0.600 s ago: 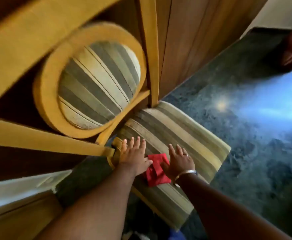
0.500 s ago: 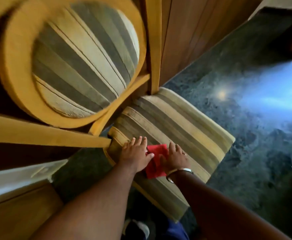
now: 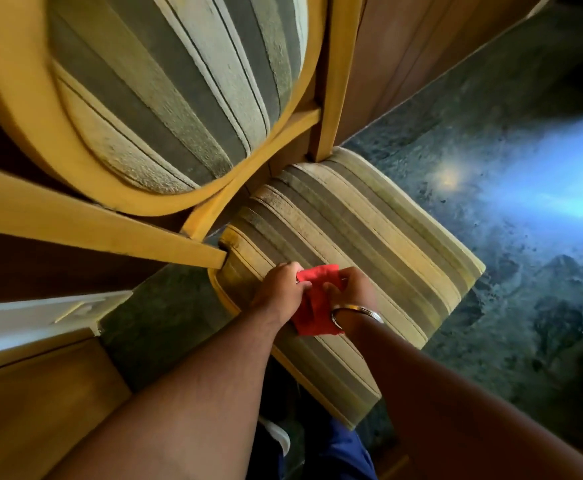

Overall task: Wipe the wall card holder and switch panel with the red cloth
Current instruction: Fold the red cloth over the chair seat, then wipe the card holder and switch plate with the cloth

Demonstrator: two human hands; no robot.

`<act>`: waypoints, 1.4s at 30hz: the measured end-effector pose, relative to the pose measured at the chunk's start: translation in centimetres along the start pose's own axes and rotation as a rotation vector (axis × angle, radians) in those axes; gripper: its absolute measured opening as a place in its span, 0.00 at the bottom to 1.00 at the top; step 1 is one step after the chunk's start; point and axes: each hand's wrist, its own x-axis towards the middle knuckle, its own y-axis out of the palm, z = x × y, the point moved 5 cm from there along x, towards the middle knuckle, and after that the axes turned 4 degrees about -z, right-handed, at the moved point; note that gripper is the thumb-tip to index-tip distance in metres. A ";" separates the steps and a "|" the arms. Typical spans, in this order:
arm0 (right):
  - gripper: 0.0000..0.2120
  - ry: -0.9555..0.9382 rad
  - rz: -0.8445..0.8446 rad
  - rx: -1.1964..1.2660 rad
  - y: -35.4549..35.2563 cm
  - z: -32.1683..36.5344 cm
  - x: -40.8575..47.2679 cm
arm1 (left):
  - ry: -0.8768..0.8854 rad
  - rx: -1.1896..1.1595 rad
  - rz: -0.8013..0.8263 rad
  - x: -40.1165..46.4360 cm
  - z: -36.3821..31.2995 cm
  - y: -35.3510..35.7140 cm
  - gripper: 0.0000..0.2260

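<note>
Person, head-camera view. Both forearms bare, no sleeves visible. Right wrist: thin silver-coloured metal bangle [image 3: 359, 311], plain and round. Lower frame edge: blue trouser fabric [image 3: 345, 455] and a white shoe tip [image 3: 278, 436], partly hidden by the arms.

- No text, label, brand, number or sign can be read anywhere: none on the striped chair seat [image 3: 352, 244], the red cloth [image 3: 314, 306], or the wood wall panelling [image 3: 404, 46].
</note>
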 end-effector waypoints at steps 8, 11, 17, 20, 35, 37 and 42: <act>0.12 -0.308 -0.205 0.233 -15.4 13.8 -7.0 | 0.276 -0.096 -0.264 -4.4 -13.2 -17.3 0.10; 0.10 -0.503 -0.348 0.318 -24.5 21.2 -11.4 | 0.412 -0.082 -0.414 -7.9 -20.4 -26.7 0.14; 0.09 -0.961 -0.453 0.511 -38.7 35.6 -24.1 | 0.692 -0.028 -0.723 -19.5 -30.7 -46.3 0.12; 0.09 -1.176 -0.442 0.609 -42.1 42.5 -31.7 | 0.776 0.081 -0.912 -27.1 -31.9 -55.4 0.10; 0.09 -1.917 0.027 0.603 -26.0 62.2 -73.1 | 0.496 -0.069 -1.537 -59.8 -5.0 -78.5 0.08; 0.09 -1.971 0.053 0.565 -22.5 63.0 -76.8 | 0.502 -0.175 -1.560 -61.8 -0.5 -79.2 0.09; 0.11 -2.014 0.071 0.579 -15.1 64.1 -81.5 | 0.555 -0.502 -1.572 -62.0 8.3 -80.5 0.06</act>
